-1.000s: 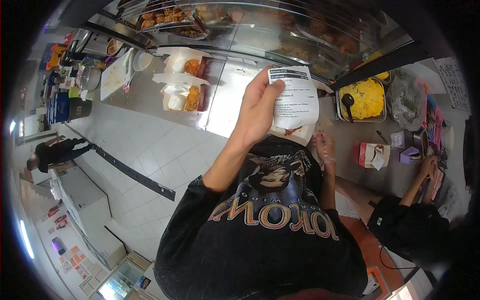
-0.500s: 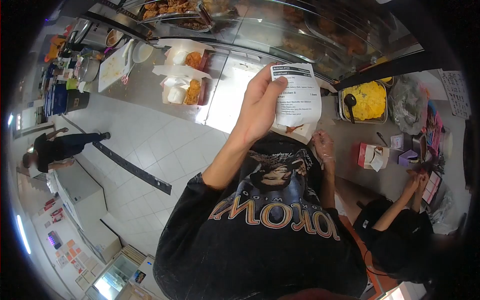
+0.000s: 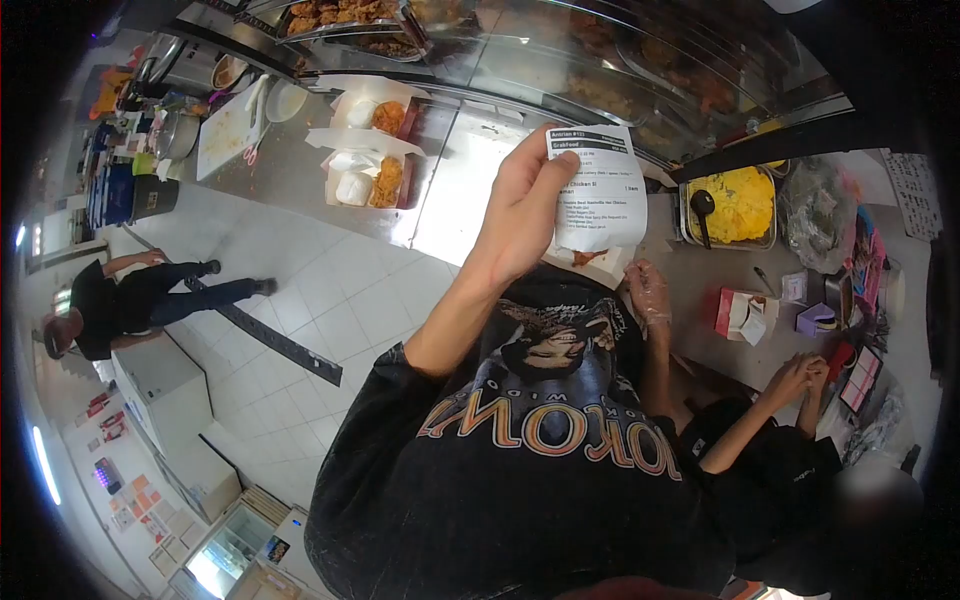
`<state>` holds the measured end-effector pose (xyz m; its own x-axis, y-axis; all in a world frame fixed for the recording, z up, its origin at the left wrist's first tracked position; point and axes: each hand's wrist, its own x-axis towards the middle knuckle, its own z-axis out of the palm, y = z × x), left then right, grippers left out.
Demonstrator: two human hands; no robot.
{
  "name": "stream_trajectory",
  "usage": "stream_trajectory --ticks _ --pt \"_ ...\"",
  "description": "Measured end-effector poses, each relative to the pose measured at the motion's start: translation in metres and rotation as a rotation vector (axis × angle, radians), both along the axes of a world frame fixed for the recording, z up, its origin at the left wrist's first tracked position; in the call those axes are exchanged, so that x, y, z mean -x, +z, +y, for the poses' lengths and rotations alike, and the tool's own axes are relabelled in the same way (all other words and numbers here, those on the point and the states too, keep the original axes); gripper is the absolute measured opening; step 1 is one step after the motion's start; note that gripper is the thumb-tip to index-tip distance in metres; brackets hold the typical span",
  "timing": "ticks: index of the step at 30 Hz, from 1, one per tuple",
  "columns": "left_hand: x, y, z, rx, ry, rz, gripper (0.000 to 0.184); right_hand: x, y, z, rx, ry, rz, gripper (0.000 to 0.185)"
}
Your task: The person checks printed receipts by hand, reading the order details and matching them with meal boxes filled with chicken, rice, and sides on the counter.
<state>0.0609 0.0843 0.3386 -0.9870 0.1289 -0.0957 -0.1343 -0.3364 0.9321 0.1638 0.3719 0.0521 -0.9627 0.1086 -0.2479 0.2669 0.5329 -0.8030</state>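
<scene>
My left hand (image 3: 525, 205) pinches a printed paper receipt (image 3: 598, 195) between thumb and fingers, its text facing me. Partly hidden behind the receipt is an open white food box (image 3: 606, 268) with a reddish-brown piece of food inside. At that box's right side is my right hand (image 3: 648, 292) in a clear plastic glove, fingers curled and close together; what they hold, if anything, is hidden. Two open boxes stand left on the steel counter: the upper box (image 3: 405, 122) and the lower box (image 3: 404, 188), each with fried chicken and a white wrapped portion.
A tray of yellow food (image 3: 735, 207) with a black spoon (image 3: 701, 203) is at right, above a red-and-white box (image 3: 746, 314). A co-worker's hands (image 3: 802, 378) are at lower right. Another person (image 3: 100, 305) stands far left. A glass display case (image 3: 530, 55) borders the counter.
The receipt and my left hand have shifted slightly right. The co-worker's hands have moved left and come together. The person far left has turned and shows more of both legs.
</scene>
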Motion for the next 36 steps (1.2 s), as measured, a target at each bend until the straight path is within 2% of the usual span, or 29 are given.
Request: stream_trajectory --ticks 5,8,11,14,20,23,26,36 --pt "0.0 0.002 0.0 -0.005 0.002 -0.014 0.022 0.001 0.017 -0.006 0.037 -0.025 -0.071 0.027" --pt "0.0 0.002 -0.001 -0.014 -0.008 -0.016 0.023 0.002 0.002 0.0 -0.021 0.047 -0.024 0.024" --pt "0.0 0.001 -0.001 -0.019 0.011 0.017 0.021 0.001 0.002 0.001 0.004 -0.016 -0.137 0.031" --pt "-0.001 0.001 -0.001 -0.037 0.011 0.005 0.021 -0.001 -0.003 0.001 -0.062 -0.012 -0.022 0.032" --pt "-0.002 0.001 -0.002 -0.017 0.023 0.005 0.02 -0.004 0.016 0.0 0.015 -0.044 -0.1 0.03" --pt "-0.002 0.004 -0.003 -0.016 0.019 0.01 0.02 -0.011 0.017 0.0 -0.127 -0.031 0.075 0.028" --pt "-0.002 0.004 -0.004 -0.022 0.011 0.015 0.02 -0.01 0.001 0.01 0.075 -0.066 -0.151 0.027" --pt "-0.001 0.004 -0.006 -0.053 0.015 0.006 0.02 -0.014 -0.005 0.009 0.142 -0.124 -0.166 0.025"
